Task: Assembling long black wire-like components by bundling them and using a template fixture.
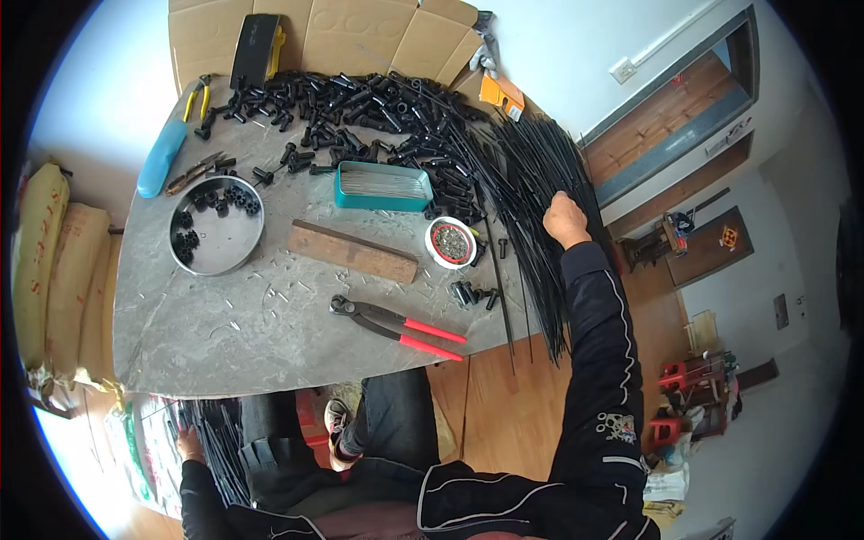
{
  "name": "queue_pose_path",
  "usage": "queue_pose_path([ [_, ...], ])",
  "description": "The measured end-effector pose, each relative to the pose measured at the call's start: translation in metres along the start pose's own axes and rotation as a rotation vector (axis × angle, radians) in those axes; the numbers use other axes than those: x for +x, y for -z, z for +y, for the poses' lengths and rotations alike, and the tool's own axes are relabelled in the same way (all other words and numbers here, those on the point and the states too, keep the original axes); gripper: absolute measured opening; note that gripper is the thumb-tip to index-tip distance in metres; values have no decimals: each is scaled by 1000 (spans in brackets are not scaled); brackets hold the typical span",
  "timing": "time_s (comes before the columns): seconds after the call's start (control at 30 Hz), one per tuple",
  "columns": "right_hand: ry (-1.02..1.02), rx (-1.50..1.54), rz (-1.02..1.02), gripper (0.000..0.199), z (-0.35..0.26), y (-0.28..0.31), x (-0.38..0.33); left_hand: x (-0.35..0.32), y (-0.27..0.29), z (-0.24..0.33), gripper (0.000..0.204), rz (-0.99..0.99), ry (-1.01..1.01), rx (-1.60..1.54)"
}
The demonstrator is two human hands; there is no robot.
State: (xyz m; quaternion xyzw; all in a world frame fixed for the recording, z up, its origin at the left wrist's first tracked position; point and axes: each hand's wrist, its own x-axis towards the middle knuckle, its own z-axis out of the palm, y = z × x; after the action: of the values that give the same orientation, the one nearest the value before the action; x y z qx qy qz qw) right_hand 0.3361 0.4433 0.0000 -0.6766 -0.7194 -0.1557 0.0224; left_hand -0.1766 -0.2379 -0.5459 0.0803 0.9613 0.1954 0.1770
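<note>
My right hand [565,220] reaches across the table's right side, over a large bundle of long thin black rods [531,198]. Its fingers are curled closed among the rods; what they grip is hidden. Low at the left, below the table's edge, my left hand [189,445] is closed at the ends of a second bunch of thin black rods [220,445]. On the tabletop lie red-handled pincers [396,328], a rusty metal bar [351,250], a teal tin of thin pins [382,186] and a small red-rimmed bowl of metal bits [451,243].
A heap of black tubular parts [360,103] fills the table's back before a cardboard screen [360,36]. A round metal pan [216,256] holds black pieces at the left. Yellow-handled pliers [197,97] and a blue object [163,158] lie along the left edge. Sacks [76,279] stand beyond.
</note>
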Motion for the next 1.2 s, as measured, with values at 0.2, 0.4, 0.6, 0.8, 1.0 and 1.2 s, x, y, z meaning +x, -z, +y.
queue_pose_path([
  [0.2, 78, -83, 14, 28, 10, 29, 7, 37, 4, -56, 24, -184, -446, 92],
  [0.4, 83, -264, 187, 35, 14, 124, -25, -99, 92, 111, 29, -433, -74, -460],
  [0.6, -62, 231, 9, 35, 46, 132, -38, -150, 140, 142, 23, -538, -285, -442],
  [0.8, -54, 1005, -152, 28, 45, 140, -47, -200, 197, 205, 26, -592, -418, -393],
  [1.0, 221, 1495, -148, 20, 1, 173, -88, -282, 274, 395, 34, -1029, -1026, -595],
  [1.2, 483, 1611, -252, 20, -91, 191, -209, -339, 319, 559, 53, -927, -1097, -952],
])
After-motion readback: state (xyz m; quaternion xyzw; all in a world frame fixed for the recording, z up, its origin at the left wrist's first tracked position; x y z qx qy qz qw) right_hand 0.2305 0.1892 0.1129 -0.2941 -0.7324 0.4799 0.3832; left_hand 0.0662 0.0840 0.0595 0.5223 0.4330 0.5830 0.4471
